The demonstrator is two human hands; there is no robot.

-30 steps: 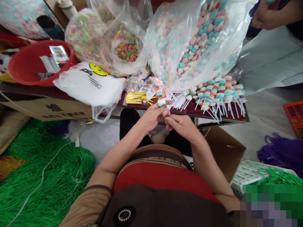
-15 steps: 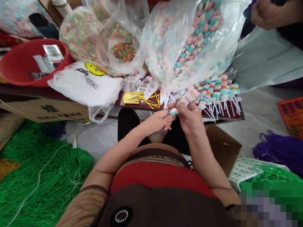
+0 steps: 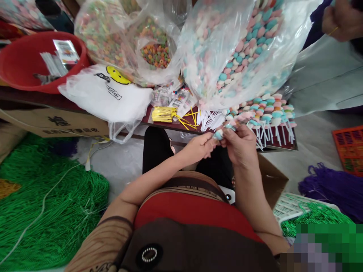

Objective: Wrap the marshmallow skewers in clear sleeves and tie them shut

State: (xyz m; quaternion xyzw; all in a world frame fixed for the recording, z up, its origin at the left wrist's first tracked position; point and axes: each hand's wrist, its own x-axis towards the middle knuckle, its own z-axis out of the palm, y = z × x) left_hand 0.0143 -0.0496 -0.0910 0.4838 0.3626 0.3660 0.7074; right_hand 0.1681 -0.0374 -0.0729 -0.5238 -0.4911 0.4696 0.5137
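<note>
Over the table's front edge, a candy skewer [image 3: 218,134] in blue, white and pink is held between both my hands. My left hand [image 3: 202,146] is closed on its near left end, fingers pinched together. The thumb and fingers of my right hand [image 3: 241,145] grip it farther along and hide part of it. A pinkish printed piece [image 3: 241,118] shows just beyond my right fingers; whether it is attached cannot be made out. White sticks [image 3: 211,120] lie beyond my hands, with several candy skewers [image 3: 273,111] stacked to the right.
Behind stand a large clear bag of pastel candies [image 3: 241,60] and bags of ring candies [image 3: 155,54]. Yellow twist ties [image 3: 163,114], a white smiley bag [image 3: 104,94] and a red basin [image 3: 76,41] are leftward. Green cords [image 3: 56,204] cover the floor. Another person's hand [image 3: 342,22] shows upper right.
Both hands have shifted slightly right in the picture with the skewer, while the table things shift right too as the view moves. My right fingers appear farther along the skewer.
</note>
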